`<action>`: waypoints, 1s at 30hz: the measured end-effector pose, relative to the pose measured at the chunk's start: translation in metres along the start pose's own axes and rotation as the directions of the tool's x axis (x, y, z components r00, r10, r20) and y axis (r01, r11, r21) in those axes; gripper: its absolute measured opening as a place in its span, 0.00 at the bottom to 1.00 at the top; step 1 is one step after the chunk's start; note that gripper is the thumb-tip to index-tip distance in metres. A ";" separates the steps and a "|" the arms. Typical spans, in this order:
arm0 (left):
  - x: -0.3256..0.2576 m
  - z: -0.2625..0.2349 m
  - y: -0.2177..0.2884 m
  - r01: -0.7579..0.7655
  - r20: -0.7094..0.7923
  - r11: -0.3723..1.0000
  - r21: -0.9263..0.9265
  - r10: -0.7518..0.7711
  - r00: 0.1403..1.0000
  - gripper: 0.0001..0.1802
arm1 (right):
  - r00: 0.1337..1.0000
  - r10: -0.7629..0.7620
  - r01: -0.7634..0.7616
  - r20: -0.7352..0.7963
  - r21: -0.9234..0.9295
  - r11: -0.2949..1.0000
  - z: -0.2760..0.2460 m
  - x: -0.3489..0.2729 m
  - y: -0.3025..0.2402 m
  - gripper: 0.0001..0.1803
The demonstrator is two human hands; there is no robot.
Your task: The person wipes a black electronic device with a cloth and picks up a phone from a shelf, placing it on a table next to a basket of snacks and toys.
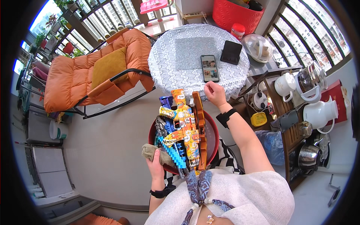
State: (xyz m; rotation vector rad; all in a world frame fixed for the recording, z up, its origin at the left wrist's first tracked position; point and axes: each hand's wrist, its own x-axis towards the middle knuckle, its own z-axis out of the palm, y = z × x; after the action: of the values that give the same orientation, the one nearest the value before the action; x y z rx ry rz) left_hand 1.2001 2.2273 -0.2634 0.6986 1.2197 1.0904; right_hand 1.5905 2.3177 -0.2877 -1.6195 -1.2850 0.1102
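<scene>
My left hand (156,168) is closed around a folded grey-green cloth (150,151) at the left rim of a red basin (215,148). Several toy guns lie piled in the basin, close in front of my body. On top is a yellow and orange comic-patterned toy gun (191,140); beside it on the right runs a long orange-brown toy piece (203,138). A blue pixel-patterned toy (173,155) shows on the left. My right hand (215,94) is curled into a fist at the table's near edge, just below a phone (209,68) with a lit screen.
The round table (165,48) has a white lace cloth, a grey mat (195,52) and a black stand (231,52). An orange cushioned chair (75,80) stands at left. At right, a wooden shelf (287,138) holds white kettles (318,114) and a steel pot (309,156).
</scene>
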 end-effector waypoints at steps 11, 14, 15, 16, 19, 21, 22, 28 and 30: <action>-0.001 0.001 -0.002 -0.025 -0.019 1.000 0.011 0.025 0.999 0.18 | 1.000 0.008 -0.008 0.009 -0.003 1.000 0.000 0.000 -0.002 0.06; -0.001 0.002 0.000 -0.022 -0.017 1.000 0.014 0.022 1.000 0.19 | 1.000 0.012 -0.012 0.008 0.004 1.000 0.000 0.000 -0.001 0.06; -0.001 0.001 0.000 -0.022 -0.017 1.000 0.014 0.022 1.000 0.19 | 1.000 0.010 -0.010 0.008 0.004 1.000 0.000 0.000 -0.001 0.06; -0.001 0.000 0.000 -0.005 -0.012 1.000 0.008 0.005 1.000 0.19 | 1.000 0.007 -0.007 0.008 0.004 1.000 0.000 0.000 -0.001 0.06; -0.002 0.000 0.001 0.012 -0.001 1.000 0.003 -0.012 1.000 0.20 | 1.000 0.004 -0.004 0.007 0.009 1.000 0.000 0.000 -0.002 0.06; -0.002 0.001 0.002 0.010 0.007 1.000 0.006 -0.010 1.000 0.19 | 1.000 -0.003 0.003 0.003 0.004 1.000 -0.001 0.000 -0.003 0.06; -0.002 0.001 0.002 0.007 0.005 1.000 0.006 -0.007 1.000 0.19 | 1.000 -0.010 0.010 0.001 -0.002 1.000 -0.001 0.000 -0.002 0.06; -0.003 0.003 0.002 -0.002 -0.006 1.000 0.010 0.002 1.000 0.20 | 1.000 -0.006 0.006 0.006 -0.007 1.000 0.000 0.000 0.000 0.07; -0.001 0.000 -0.001 -0.020 -0.014 1.000 0.018 0.020 1.000 0.20 | 1.000 -0.004 0.004 0.011 -0.010 1.000 0.001 0.000 -0.001 0.07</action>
State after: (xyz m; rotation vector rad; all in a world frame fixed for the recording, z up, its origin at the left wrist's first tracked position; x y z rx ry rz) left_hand 1.2002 2.2257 -0.2639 0.7187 1.2384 1.1038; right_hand 1.5892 2.3181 -0.2869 -1.6268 -1.2993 0.1104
